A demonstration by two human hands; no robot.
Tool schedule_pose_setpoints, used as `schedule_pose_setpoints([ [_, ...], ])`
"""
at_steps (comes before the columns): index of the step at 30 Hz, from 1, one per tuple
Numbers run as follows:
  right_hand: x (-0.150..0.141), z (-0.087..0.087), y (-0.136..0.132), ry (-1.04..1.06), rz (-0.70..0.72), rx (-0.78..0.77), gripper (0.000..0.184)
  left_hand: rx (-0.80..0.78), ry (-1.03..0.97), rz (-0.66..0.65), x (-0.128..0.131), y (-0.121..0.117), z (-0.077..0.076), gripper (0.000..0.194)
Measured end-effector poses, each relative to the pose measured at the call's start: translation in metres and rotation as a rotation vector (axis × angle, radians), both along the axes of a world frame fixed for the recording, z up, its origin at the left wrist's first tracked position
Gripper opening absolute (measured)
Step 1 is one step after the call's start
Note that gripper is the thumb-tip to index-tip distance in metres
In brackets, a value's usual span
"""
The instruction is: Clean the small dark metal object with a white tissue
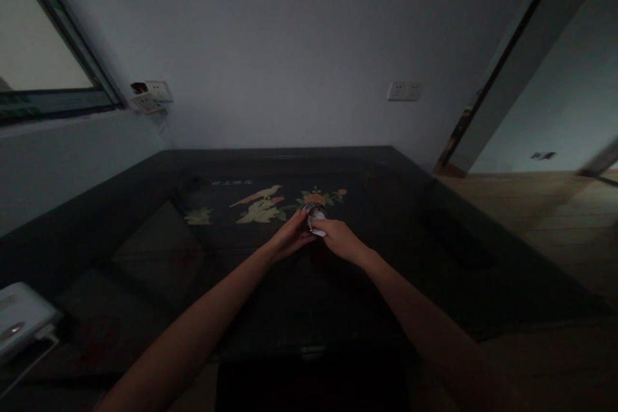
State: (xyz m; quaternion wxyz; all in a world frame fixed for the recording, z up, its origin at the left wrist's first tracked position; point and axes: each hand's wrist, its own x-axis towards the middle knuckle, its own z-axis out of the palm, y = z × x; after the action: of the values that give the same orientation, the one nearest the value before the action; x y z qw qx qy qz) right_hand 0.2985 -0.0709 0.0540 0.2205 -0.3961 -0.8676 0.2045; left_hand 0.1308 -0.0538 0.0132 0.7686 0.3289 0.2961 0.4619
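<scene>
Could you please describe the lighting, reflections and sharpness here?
Head view: dim lighting overall, the dark table showing little detail; head view: faint reflections on its glossy top; head view: edges look stretched; head view: the white item between the left hand and right hand is too small and soft to identify.

Bare left forearm [207, 315] and right forearm [410, 296] stretch forward and converge, the left hand [288, 236] curled inward, the right hand [344, 241] gripping just beside it.
</scene>
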Motion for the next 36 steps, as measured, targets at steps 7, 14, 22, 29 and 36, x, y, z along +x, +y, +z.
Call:
schedule_pose_setpoints([
  [7,-0.016,-0.019,0.01,0.851,-0.075,-0.597,0.032,0.019,0.015,0.031,0.004,-0.002,0.001,0.031],
  [14,-0.02,-0.02,0.002,0.851,-0.122,-0.492,0.034,0.021,-0.002,0.046,0.005,-0.002,0.003,0.028],
  [22,-0.006,-0.005,-0.003,0.028,-0.021,0.009,0.048,0.006,-0.024,0.035,0.002,-0.001,0.001,0.027],
  [29,0.0,-0.002,0.001,-0.21,-0.014,0.198,0.032,0.022,0.0,0.006,0.002,-0.002,0.001,0.032],
  [36,-0.003,-0.002,-0.002,-0.188,-0.065,0.098,0.042,0.002,-0.011,0.026,0.001,0.002,-0.003,0.031],
])
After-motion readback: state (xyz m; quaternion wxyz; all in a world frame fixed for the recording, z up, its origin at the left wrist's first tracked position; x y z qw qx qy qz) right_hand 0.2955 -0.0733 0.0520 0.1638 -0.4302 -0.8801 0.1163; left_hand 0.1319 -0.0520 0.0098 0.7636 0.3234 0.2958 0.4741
